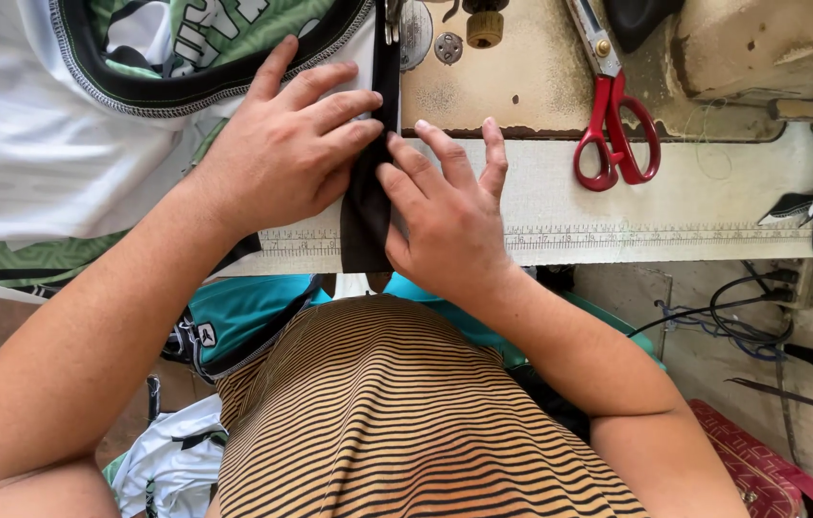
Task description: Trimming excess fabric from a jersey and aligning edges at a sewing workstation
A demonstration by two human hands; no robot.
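Fabric fills the table left of the left hand (282, 153): a white and green jersey (32, 134) with a black ribbed collar (186, 96). That hand's grip lies flat, fingers spread, pressing a black fabric strip (368, 206) that hangs over the table's front edge (636, 251). The right hand (445, 216) presses the strip's other side, fingers extended. Bare table lies right of it, up to red-handled scissors (617, 134).

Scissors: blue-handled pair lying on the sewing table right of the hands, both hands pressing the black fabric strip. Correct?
Not quite. The scissors have red handles, not blue, as the head view shows. The rest holds: they lie on the sewing table to the right of the hands, and the left hand and right hand both press the black fabric strip.
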